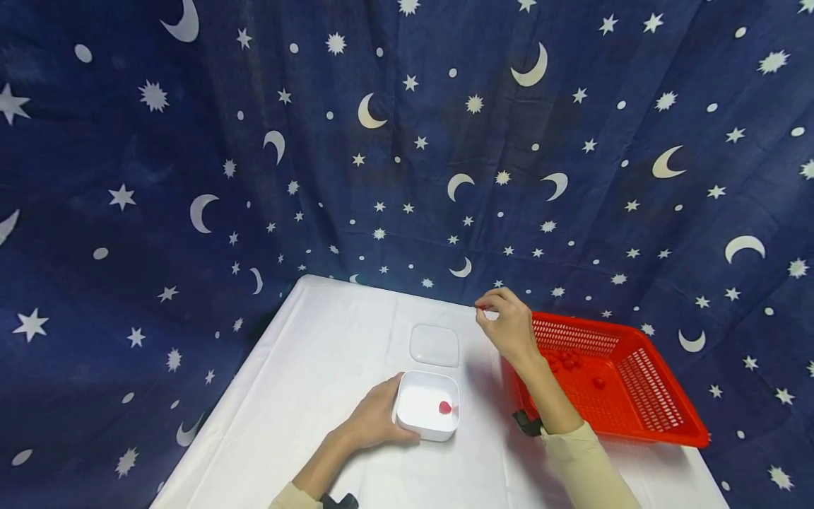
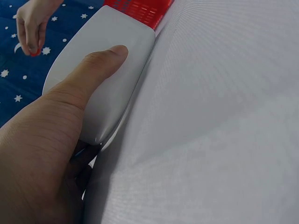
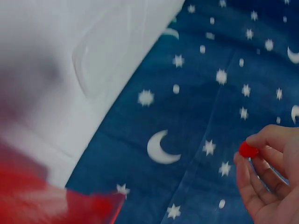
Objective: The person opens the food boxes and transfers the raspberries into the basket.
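Note:
My left hand [image 1: 375,417] grips a white square plastic container [image 1: 427,435] from its left side, the thumb lying along the near wall. One small red piece [image 1: 445,408] rests inside, toward the right. Up and to the right, my right hand [image 1: 511,329] is raised between the container and the basket's far corner. Thumb and fingers pinch a small round red piece [image 3: 248,150], whose exact kind I cannot tell. Several similar red pieces [image 1: 566,360] lie in a red plastic basket [image 1: 668,353] beneath and beside the right forearm.
A clear square lid [image 1: 434,345] lies flat just beyond the container. White cloth [image 1: 305,375] covers the table. Close behind the table's far edge hangs a dark blue curtain [image 1: 407,177] with moons and stars. The basket stands at the table's right edge.

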Demonstrator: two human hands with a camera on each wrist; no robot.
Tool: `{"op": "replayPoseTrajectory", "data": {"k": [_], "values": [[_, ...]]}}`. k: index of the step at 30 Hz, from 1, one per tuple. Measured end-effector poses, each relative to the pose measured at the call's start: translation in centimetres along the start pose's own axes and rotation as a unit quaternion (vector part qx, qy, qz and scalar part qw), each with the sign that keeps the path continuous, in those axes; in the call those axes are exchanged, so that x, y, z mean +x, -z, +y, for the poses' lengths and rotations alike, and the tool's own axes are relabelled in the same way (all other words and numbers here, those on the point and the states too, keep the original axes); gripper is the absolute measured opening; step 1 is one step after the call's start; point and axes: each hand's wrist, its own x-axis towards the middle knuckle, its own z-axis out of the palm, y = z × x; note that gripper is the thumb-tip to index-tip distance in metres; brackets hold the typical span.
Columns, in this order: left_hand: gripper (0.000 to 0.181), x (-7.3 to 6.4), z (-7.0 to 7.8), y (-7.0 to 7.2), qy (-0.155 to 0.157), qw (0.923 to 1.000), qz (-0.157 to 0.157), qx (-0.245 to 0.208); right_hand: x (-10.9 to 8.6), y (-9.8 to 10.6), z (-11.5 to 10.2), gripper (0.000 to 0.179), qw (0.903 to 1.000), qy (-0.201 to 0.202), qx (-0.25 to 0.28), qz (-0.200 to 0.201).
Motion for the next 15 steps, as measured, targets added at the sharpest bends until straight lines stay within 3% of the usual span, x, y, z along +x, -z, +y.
{"op": "replayPoseTrajectory", "data": {"k": [7,15], "values": [[0.115,0.0,-0.1,0.0,0.011,0.9999,-0.010,-0.008,1.2,2.0,3.3,0.011,0.9976,-0.064,-0.007,0.024],[0.114,0.0,-0.2,0.0,0.008,0.9999,-0.009,-0.001,1.2,4.4,6.9,0.009,0.9879,-0.145,-0.029,0.047]]}}
